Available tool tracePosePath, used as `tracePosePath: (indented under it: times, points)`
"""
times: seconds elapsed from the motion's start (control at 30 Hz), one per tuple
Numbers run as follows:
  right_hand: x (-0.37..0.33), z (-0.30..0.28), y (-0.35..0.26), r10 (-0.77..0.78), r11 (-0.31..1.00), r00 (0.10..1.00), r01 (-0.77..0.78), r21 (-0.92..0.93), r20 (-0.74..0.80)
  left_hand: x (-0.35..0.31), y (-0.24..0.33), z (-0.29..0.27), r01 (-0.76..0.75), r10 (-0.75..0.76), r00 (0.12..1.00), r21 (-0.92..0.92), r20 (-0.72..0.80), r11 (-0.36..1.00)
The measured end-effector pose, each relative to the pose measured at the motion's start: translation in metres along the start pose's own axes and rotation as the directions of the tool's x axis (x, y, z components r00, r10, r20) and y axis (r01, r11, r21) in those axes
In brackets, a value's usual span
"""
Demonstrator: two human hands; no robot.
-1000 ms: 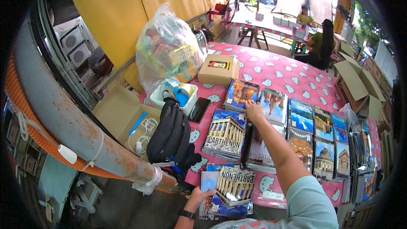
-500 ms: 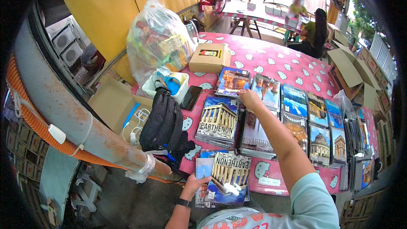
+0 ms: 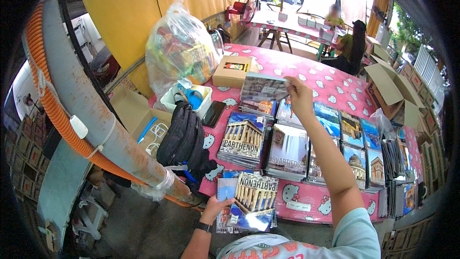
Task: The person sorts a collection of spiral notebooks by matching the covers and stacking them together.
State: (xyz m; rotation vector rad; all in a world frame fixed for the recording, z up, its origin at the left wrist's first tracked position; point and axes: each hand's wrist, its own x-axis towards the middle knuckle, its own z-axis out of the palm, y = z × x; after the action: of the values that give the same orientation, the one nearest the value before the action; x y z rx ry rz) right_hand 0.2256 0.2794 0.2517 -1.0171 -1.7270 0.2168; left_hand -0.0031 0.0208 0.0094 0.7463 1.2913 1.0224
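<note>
Head view: nearest, we list one left hand, fingers grasping the left edge of a notebook bundle, temple cover uppermost, at the counter's near edge. Item, the counter, under a pink cat-patterned cover. Next, we record one temple-cover stack and, to its right, one waterfall-cover stack; left of these, one black backpack. Beyond, one right hand, fingers pinching the right edge of a grey-faced notebook, held tilted above the back-left stack. Behind it, we enter one brown box; to the box's left, one bulging clear plastic bag. Farthest, we note one red fan and two seated people.
</note>
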Motion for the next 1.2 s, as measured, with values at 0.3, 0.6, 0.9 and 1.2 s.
tracePosePath:
  times: [0.3,0.6,0.9,1.2]
  points:
    - [0.003,-0.046,-0.053,-0.172,0.984,0.978,0.176,0.025,-0.121,-0.002,0.003,0.0,-0.016,0.016,1.0,-0.008,0.008,1.0]
    - [-0.008,-0.058,-0.07,-0.204,0.972,0.968,0.218,0.084,-0.147,0.0,0.0,-0.002,-0.019,0.02,1.0,-0.014,0.016,1.0]
    - [-0.009,-0.074,-0.084,-0.197,0.968,0.969,0.216,0.126,-0.148,0.001,0.0,-0.004,-0.038,0.037,0.999,0.039,0.034,0.999]
    - [-0.009,-0.073,-0.087,-0.197,0.972,0.972,0.21,0.103,-0.129,0.004,-0.004,-0.006,-0.051,0.05,0.998,0.033,0.033,0.998]
